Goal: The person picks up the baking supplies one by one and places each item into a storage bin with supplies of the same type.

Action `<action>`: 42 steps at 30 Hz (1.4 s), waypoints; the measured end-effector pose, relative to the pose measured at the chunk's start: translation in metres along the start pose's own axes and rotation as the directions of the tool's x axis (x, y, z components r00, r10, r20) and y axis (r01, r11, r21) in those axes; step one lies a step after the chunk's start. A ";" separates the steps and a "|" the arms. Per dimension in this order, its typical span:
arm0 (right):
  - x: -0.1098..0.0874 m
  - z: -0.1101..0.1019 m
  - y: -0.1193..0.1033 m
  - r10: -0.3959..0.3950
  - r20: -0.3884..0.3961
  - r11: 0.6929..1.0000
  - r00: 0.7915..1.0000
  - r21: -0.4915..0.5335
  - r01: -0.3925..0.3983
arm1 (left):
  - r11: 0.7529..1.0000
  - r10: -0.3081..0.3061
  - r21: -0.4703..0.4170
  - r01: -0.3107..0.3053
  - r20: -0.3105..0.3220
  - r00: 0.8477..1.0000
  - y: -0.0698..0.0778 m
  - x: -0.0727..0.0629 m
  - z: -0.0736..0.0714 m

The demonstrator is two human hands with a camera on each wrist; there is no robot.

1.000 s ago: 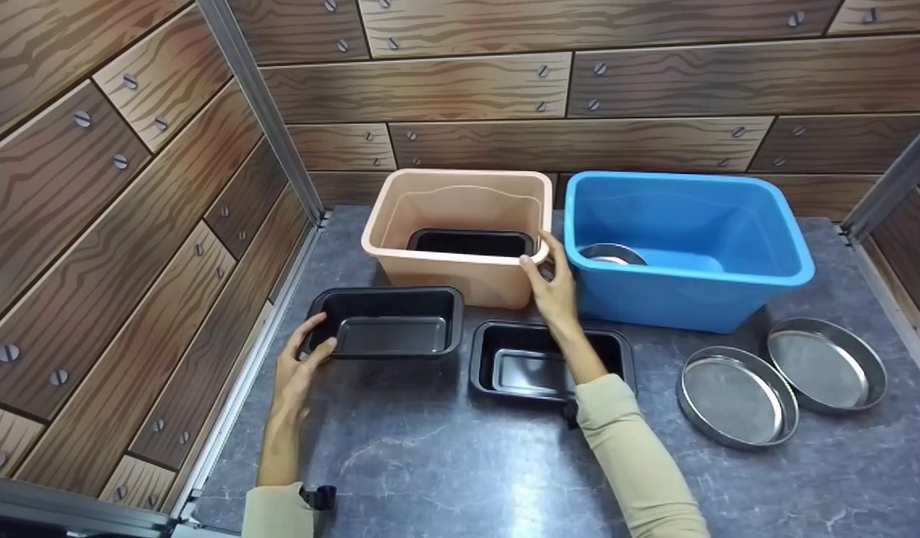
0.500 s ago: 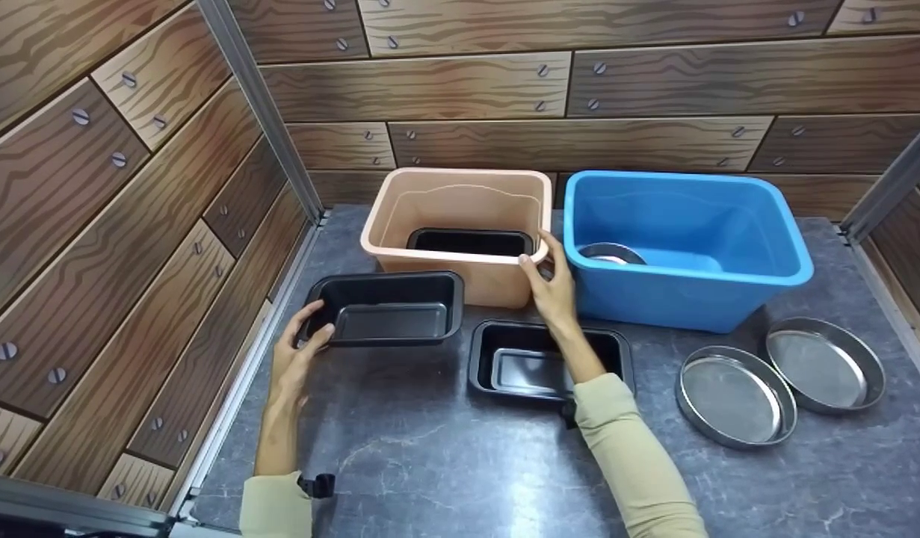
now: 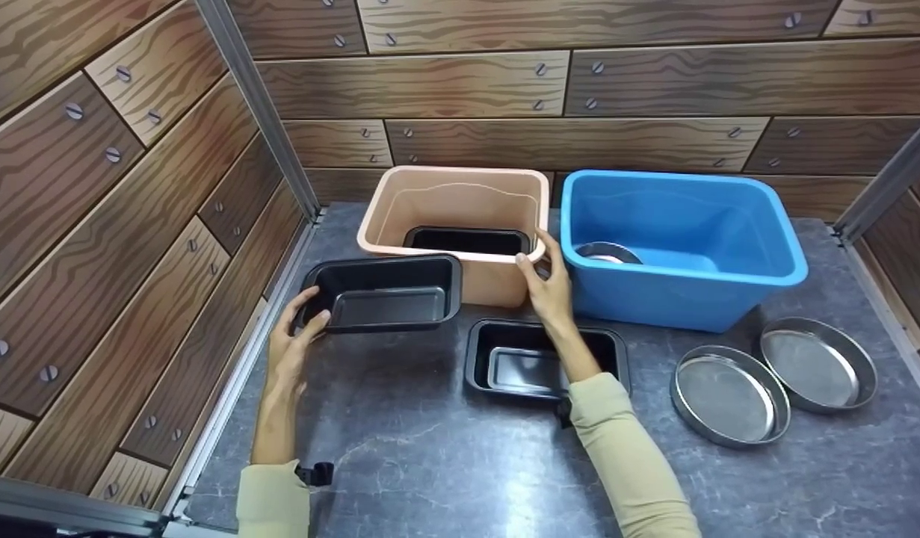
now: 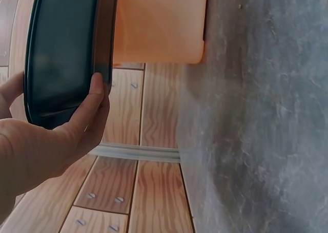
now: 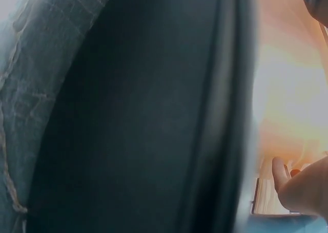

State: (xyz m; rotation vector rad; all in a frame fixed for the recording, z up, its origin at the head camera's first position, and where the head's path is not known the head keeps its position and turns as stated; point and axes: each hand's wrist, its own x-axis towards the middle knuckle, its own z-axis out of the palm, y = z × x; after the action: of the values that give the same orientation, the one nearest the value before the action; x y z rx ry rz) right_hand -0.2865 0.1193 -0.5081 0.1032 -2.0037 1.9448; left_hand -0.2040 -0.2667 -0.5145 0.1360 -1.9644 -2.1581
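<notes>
White glare on tabletop (image 3: 521, 489) — soft shadows

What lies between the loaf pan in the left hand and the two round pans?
The head view shows another black loaf pan between them, standing on the dark tabletop, with the right forearm above it.

No text, label, brand, number or sign could be read. That held for the black pan (image 3: 389, 305) in the left hand (image 3: 290, 347), the peach bin (image 3: 494, 284) at the right hand (image 3: 551, 295) and the blue bin (image 3: 676, 300) beside it.
</notes>
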 end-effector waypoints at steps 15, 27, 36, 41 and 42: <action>0.014 0.000 0.040 -0.016 -0.019 1.000 1.000 0.007 0.016 | 0.982 0.010 -0.186 -0.015 -0.025 1.000 0.020 0.015 0.022; 0.013 0.002 0.039 -0.026 -0.014 0.999 1.000 0.020 0.027 | 0.971 0.016 -0.239 -0.026 -0.042 0.999 0.031 0.027 0.037; 0.012 0.001 0.038 -0.029 -0.012 0.999 1.000 0.022 0.029 | 0.970 0.051 -0.238 -0.060 -0.046 0.998 0.038 0.035 0.051; 0.013 0.001 0.039 -0.019 -0.017 1.000 1.000 0.008 0.019 | 0.960 0.072 -0.269 -0.083 -0.051 0.996 0.040 0.039 0.059; 0.013 0.000 0.039 -0.017 -0.021 1.000 1.000 0.002 0.017 | 0.958 0.074 -0.273 -0.086 -0.054 0.996 0.040 0.040 0.060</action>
State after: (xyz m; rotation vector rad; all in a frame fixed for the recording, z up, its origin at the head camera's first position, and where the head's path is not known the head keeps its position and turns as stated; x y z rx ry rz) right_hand -0.3100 0.1236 -0.5414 0.0997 -1.9806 1.9299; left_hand -0.2516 -0.2202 -0.4654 0.0554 -1.5974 -2.3256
